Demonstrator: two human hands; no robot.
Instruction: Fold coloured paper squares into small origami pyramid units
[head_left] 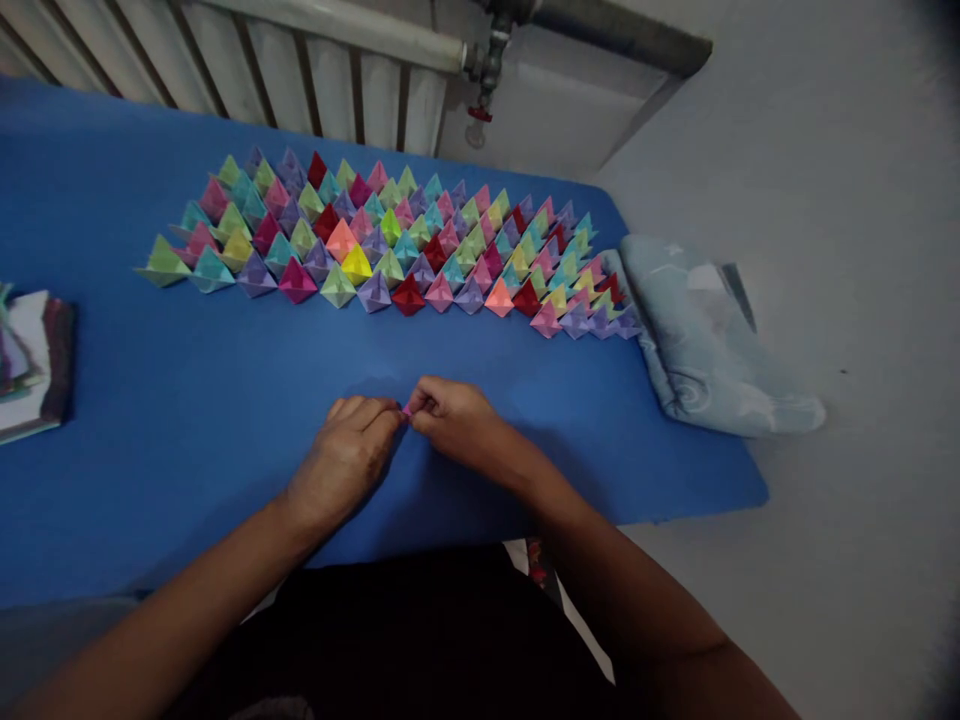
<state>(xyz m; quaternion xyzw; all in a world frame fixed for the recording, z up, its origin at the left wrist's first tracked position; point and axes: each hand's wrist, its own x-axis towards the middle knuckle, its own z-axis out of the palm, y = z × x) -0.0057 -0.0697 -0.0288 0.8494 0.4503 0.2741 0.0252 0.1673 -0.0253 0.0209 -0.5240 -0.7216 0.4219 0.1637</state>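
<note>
A: The left hand (341, 460) and right hand (465, 425) meet over the table (187, 400), don't they? What's between them?

B: A tiny pink piece (407, 410), probably paper. Both hands look closed on it, fingertips nearly together, just in front of the person's body. The fingers hide most of it, so I can't tell its shape or any crease.

A: What might go wrong there?

B: I'd worry about a crooked crease or a small tear. With 2 pinches so close on something so little, uneven pressure or a sideways pull could do it. The fingers also block the view, so a slip might go unnoticed.

A: And the pointed paper shapes (409, 294)?

B: They stand in tight rows beyond the hands, many touching or overlapping. They look light, so if a knuckle or forearm strayed forward, 1 nudge could tip several.

A: Anything at the edges?

B: On the right, the folded cloth (697, 350) lies right beside the end of the rows. If it got shoved inward, it could push them out of line. Far left, the loose paper strips (15, 360) lie in a heap; a brushing sleeve or a draught could scatter them.
</note>
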